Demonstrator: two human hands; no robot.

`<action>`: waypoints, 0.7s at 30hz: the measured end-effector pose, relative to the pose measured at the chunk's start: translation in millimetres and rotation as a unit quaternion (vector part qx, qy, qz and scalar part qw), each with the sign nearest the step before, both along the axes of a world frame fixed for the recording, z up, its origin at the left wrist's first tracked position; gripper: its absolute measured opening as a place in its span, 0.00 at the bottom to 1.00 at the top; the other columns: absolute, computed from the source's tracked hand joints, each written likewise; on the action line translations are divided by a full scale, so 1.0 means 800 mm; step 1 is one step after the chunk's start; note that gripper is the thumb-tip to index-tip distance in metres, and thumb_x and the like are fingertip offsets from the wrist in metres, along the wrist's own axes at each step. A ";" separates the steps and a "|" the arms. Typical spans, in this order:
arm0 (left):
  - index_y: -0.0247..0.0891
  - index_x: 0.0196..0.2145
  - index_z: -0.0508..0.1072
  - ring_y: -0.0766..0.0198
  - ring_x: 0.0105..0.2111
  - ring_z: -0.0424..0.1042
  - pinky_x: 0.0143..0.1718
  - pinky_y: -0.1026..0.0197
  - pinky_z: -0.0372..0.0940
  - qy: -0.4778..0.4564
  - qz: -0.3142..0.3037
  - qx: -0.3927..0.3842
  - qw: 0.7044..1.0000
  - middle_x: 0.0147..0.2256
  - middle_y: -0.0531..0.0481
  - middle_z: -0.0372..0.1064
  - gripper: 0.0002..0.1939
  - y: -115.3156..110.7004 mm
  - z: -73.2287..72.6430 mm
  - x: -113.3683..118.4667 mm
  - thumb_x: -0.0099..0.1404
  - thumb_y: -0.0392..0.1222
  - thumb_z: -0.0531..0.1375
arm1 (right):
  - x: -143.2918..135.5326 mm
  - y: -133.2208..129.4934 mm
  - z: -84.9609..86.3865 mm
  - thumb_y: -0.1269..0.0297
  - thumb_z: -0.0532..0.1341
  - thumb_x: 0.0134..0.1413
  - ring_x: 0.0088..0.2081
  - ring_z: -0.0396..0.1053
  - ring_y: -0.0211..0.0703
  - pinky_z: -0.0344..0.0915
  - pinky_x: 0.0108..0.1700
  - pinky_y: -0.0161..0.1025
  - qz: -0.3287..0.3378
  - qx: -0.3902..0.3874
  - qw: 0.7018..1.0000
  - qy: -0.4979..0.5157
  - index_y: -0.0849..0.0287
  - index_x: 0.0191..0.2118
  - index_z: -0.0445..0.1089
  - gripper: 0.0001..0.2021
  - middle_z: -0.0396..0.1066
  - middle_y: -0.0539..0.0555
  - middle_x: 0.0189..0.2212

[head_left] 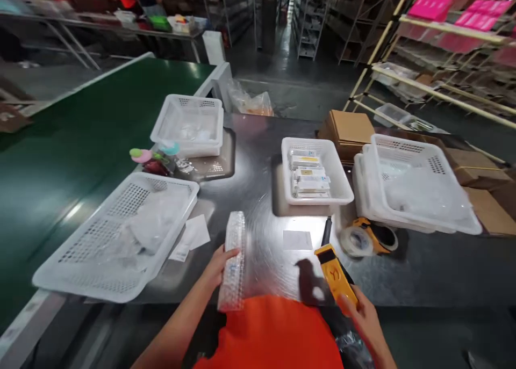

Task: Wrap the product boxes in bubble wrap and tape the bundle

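My left hand (220,266) is closed around a long bubble-wrapped package (235,259), held upright near the front edge of the dark table (262,197). In my right hand (360,312) is a yellow handheld device (334,275) with a dark screen, tilted over the table's front edge. A black object (327,231) lies just beyond the device's top. Between my hands and a little farther off, a white paper slip (297,240) rests on the table. Behind it stands a white bin (341,189) with several small boxes (309,175) inside.
White baskets (183,213) with plastic bags sit at the left, beside a green conveyor (100,111). More papers (195,233) lie near them. To the right are a clear tape roll (357,241), an orange tape dispenser (373,234), stacked white trays (419,218) and cardboard (350,126).
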State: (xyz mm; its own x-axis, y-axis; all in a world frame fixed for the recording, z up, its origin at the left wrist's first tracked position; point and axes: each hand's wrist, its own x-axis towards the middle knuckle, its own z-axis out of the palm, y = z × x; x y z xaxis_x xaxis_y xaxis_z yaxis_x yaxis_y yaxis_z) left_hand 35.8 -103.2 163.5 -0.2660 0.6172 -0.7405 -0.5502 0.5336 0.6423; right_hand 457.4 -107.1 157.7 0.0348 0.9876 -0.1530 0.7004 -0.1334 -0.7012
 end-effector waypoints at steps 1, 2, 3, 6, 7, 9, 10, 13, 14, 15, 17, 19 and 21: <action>0.35 0.36 0.69 0.63 0.21 0.71 0.25 0.62 0.66 0.008 -0.014 0.012 1.000 0.24 0.52 0.72 0.18 0.006 0.001 0.009 0.48 0.33 0.69 | -0.014 0.003 0.018 0.40 0.58 0.53 0.29 0.69 0.46 0.66 0.32 0.38 0.021 -0.016 0.998 0.056 0.60 0.37 0.74 0.25 0.74 0.55 0.28; 0.35 0.37 0.68 0.62 0.23 0.72 0.26 0.61 0.67 0.013 -0.029 0.022 0.999 0.25 0.52 0.72 0.20 0.013 0.002 0.017 0.47 0.33 0.69 | -0.031 0.009 0.035 0.39 0.57 0.54 0.27 0.67 0.44 0.63 0.29 0.37 0.047 -0.035 0.993 0.103 0.60 0.34 0.74 0.26 0.72 0.54 0.26; 0.36 0.37 0.68 0.61 0.24 0.72 0.27 0.61 0.67 0.019 -0.045 0.030 0.998 0.26 0.52 0.72 0.21 0.019 0.003 0.026 0.46 0.33 0.69 | -0.052 0.017 0.050 0.37 0.56 0.54 0.25 0.65 0.42 0.61 0.27 0.36 0.075 -0.051 0.986 0.139 0.60 0.30 0.74 0.28 0.70 0.54 0.23; 0.36 0.36 0.68 0.63 0.27 0.71 0.29 0.63 0.65 0.059 -0.096 0.065 0.992 0.27 0.53 0.72 0.21 0.034 0.007 0.045 0.43 0.32 0.69 | -0.119 0.046 0.082 0.30 0.55 0.49 0.23 0.61 0.40 0.57 0.24 0.35 0.167 -0.083 0.958 0.218 0.61 0.22 0.71 0.33 0.67 0.53 0.19; 0.36 0.36 0.69 0.63 0.28 0.71 0.29 0.64 0.65 0.065 -0.108 0.080 0.989 0.27 0.53 0.72 0.21 0.035 0.009 0.049 0.43 0.33 0.70 | -0.139 0.056 0.087 0.28 0.55 0.46 0.22 0.60 0.39 0.56 0.23 0.35 0.193 -0.092 0.949 0.232 0.61 0.21 0.71 0.34 0.66 0.53 0.19; 0.36 0.38 0.69 0.62 0.30 0.73 0.30 0.64 0.65 0.039 -0.117 0.100 0.987 0.30 0.52 0.73 0.23 0.034 0.013 0.051 0.43 0.35 0.71 | -0.169 0.070 0.088 0.27 0.56 0.43 0.21 0.57 0.37 0.54 0.22 0.34 0.222 -0.106 0.940 0.236 0.61 0.20 0.70 0.35 0.63 0.51 0.17; 0.36 0.40 0.69 0.61 0.31 0.73 0.30 0.63 0.66 0.010 -0.117 0.101 0.988 0.31 0.51 0.74 0.24 0.032 0.016 0.049 0.44 0.37 0.71 | -0.179 0.075 0.086 0.27 0.57 0.43 0.20 0.55 0.36 0.52 0.22 0.33 0.228 -0.112 0.940 0.228 0.60 0.19 0.69 0.34 0.60 0.50 0.15; 0.36 0.45 0.69 0.58 0.32 0.75 0.30 0.62 0.67 -0.053 -0.110 0.087 0.989 0.36 0.47 0.76 0.29 0.022 0.025 0.043 0.44 0.38 0.72 | -0.189 0.083 0.075 0.29 0.58 0.42 0.19 0.50 0.33 0.48 0.21 0.32 0.235 -0.129 0.943 0.195 0.59 0.17 0.63 0.33 0.54 0.47 0.13; 0.36 0.46 0.69 0.58 0.32 0.76 0.30 0.62 0.67 -0.064 -0.109 0.081 0.989 0.37 0.46 0.77 0.31 0.018 0.027 0.041 0.44 0.38 0.72 | -0.189 0.084 0.072 0.29 0.58 0.43 0.19 0.50 0.33 0.47 0.21 0.32 0.237 -0.133 0.944 0.188 0.59 0.17 0.62 0.32 0.53 0.46 0.13; 0.35 0.47 0.69 0.58 0.33 0.76 0.31 0.62 0.67 -0.077 -0.108 0.076 0.988 0.37 0.46 0.77 0.31 0.014 0.029 0.040 0.44 0.38 0.72 | -0.188 0.084 0.070 0.30 0.58 0.43 0.20 0.50 0.33 0.47 0.21 0.32 0.241 -0.136 0.944 0.182 0.58 0.17 0.61 0.32 0.53 0.46 0.14; 0.35 0.48 0.69 0.58 0.34 0.76 0.34 0.61 0.69 -0.104 -0.102 0.070 0.987 0.37 0.46 0.77 0.31 0.007 0.032 0.040 0.46 0.38 0.73 | -0.186 0.085 0.069 0.31 0.57 0.44 0.20 0.49 0.33 0.47 0.21 0.32 0.248 -0.141 0.943 0.172 0.58 0.17 0.60 0.31 0.52 0.46 0.14; 0.34 0.47 0.69 0.57 0.35 0.76 0.38 0.59 0.69 -0.124 -0.090 0.072 0.986 0.36 0.46 0.77 0.27 0.001 0.034 0.042 0.51 0.41 0.71 | -0.184 0.085 0.071 0.32 0.57 0.45 0.20 0.49 0.33 0.47 0.22 0.32 0.252 -0.153 0.942 0.162 0.58 0.17 0.59 0.30 0.51 0.46 0.15; 0.34 0.44 0.70 0.56 0.38 0.75 0.41 0.58 0.68 -0.142 -0.078 0.078 0.984 0.35 0.45 0.76 0.20 -0.004 0.033 0.045 0.59 0.47 0.66 | -0.183 0.084 0.074 0.32 0.58 0.45 0.20 0.48 0.32 0.47 0.22 0.32 0.249 -0.169 0.941 0.153 0.57 0.17 0.59 0.30 0.51 0.45 0.15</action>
State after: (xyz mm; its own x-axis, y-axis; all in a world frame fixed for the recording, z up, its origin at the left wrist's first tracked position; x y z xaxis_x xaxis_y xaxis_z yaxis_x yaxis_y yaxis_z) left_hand 71.5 -106.1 190.2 0.0452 0.7466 -0.6638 -0.6392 0.5322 0.5551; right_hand 311.0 -39.8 216.8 -0.5155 0.7633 -0.3895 0.5078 -0.0941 -0.8563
